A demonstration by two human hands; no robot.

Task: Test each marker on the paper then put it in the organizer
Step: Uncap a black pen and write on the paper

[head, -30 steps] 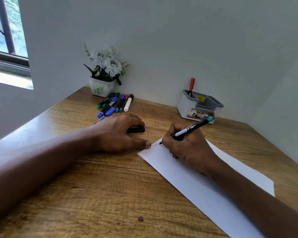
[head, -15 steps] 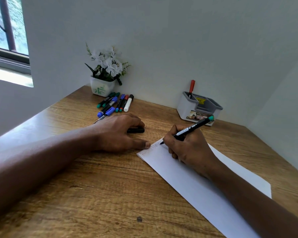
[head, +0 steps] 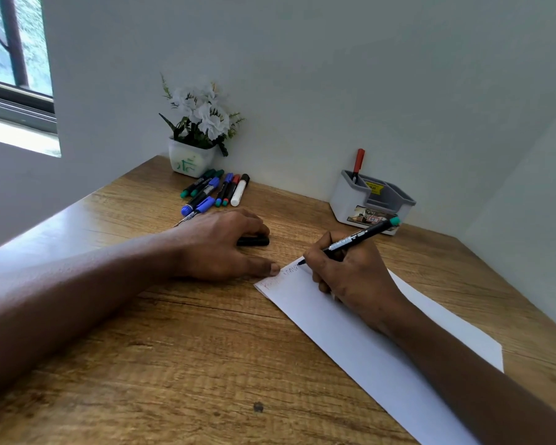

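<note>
My right hand [head: 353,277] grips a black marker with a green end [head: 360,236], its tip touching the far corner of the white paper [head: 350,335], where faint scribbles show. My left hand [head: 219,248] lies on the table with its thumb at the paper's corner and its fingers over a black cap [head: 254,241]. Several markers [head: 215,191] lie in a row near the back. The grey organizer [head: 341,200] stands at the back right and holds a red marker [head: 357,163].
A white pot of white flowers [head: 196,136] stands in the back corner behind the markers. Walls close the wooden table [head: 174,364] at the back and right. A window is at the upper left.
The marker tip has crept a little to the right along the paper's top corner, leaving more scribble. My left hand has stayed put.
</note>
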